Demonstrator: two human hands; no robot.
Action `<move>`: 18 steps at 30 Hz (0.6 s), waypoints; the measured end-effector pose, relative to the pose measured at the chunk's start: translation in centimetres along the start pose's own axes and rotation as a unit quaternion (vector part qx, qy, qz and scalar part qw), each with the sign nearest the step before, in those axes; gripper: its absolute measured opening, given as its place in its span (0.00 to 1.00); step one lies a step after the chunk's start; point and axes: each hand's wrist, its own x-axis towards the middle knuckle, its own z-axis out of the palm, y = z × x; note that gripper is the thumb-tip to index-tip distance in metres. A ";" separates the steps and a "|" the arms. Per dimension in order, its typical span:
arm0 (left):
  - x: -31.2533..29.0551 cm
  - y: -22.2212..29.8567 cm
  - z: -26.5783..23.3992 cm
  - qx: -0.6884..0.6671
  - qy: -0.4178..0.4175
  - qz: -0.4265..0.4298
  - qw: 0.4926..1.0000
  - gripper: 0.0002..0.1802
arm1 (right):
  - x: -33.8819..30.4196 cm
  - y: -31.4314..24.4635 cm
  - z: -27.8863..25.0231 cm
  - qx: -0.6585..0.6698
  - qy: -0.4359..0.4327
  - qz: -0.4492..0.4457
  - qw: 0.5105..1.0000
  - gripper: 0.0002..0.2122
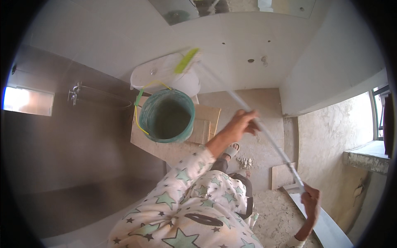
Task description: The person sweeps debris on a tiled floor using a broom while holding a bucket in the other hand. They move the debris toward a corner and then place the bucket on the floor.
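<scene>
I hold a long pale pole (271, 141) with a lime-green head (187, 60) across my front. The head is blurred, so I cannot tell whether it is a brush or a squeegee. My left hand (242, 125) is closed around the middle of the pole. Lower down at the right, my right hand (310, 200) grips its near end. The green head appears in front of the white toilet (153, 72); whether they touch is unclear. Left of my left hand stands a green bucket (188, 134) with a yellow handle, its inside dark.
Flat boards or boxes (209, 113) lie under and beside the bucket. Small rubble (245, 163) is near my sandalled foot (233, 149). A long white panel (326, 225) leans at the lower right. A shower fixture (74, 94) is on the left wall, a ledge (366, 157) at right.
</scene>
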 end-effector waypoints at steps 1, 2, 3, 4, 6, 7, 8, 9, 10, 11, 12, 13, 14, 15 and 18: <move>1.2 -0.2 1.7 -0.009 -0.028 -0.005 1.000 0.19 | -0.6 0.3 -1.3 -0.011 0.020 0.016 1.000 0.23; 2.9 -1.2 2.9 -0.032 -0.039 -0.021 0.999 0.18 | -1.0 0.4 -2.0 -0.029 0.041 0.008 0.999 0.23; 4.0 -1.9 4.0 -0.054 -0.052 -0.038 0.997 0.17 | -1.5 0.6 -2.7 -0.046 0.064 0.001 0.997 0.24; 4.2 -2.1 4.7 -0.055 -0.055 -0.030 0.997 0.17 | -1.9 1.0 -3.0 -0.059 0.090 -0.004 0.994 0.24; 4.0 -2.6 5.9 -0.058 -0.066 -0.020 0.996 0.16 | -2.4 2.2 -3.4 -0.019 0.080 0.018 0.996 0.24; 3.7 -2.8 6.1 -0.062 -0.072 -0.019 0.995 0.16 | -2.7 2.6 -3.3 0.001 0.076 0.031 0.997 0.24; 3.1 -2.9 5.8 -0.067 -0.078 -0.018 0.995 0.16 | -2.9 2.8 -2.9 0.010 0.069 0.044 0.997 0.23; 2.2 -2.8 5.4 -0.068 -0.080 -0.018 0.994 0.16 | -2.9 3.3 -2.2 0.022 0.059 0.055 0.996 0.23; 1.6 -2.8 5.1 -0.052 -0.079 -0.006 0.996 0.17 | -2.9 3.7 -1.7 0.034 0.051 0.064 0.996 0.23; 0.9 -2.9 4.5 -0.036 -0.078 0.007 0.996 0.18 | -2.9 4.0 -1.1 0.048 0.027 0.051 0.997 0.23; 0.3 -3.0 3.7 -0.018 -0.072 0.018 0.997 0.20 | -2.7 4.2 -0.3 0.063 -0.001 0.037 0.997 0.22; -0.1 -3.2 2.8 0.001 -0.074 0.008 0.997 0.22 | -2.5 4.4 0.5 0.076 -0.027 0.025 0.996 0.22; -0.5 -3.5 1.9 0.020 -0.075 -0.002 0.997 0.24 | -2.3 5.3 1.2 0.106 -0.047 0.008 0.993 0.22; -1.0 -3.7 1.2 0.036 -0.080 -0.015 0.996 0.26 | -2.2 6.5 1.6 0.125 -0.066 0.010 0.990 0.21; -4.0 -4.4 -0.8 0.142 -0.057 -0.069 0.986 0.29 | -2.1 13.4 3.9 0.170 -0.108 0.010 0.980 0.18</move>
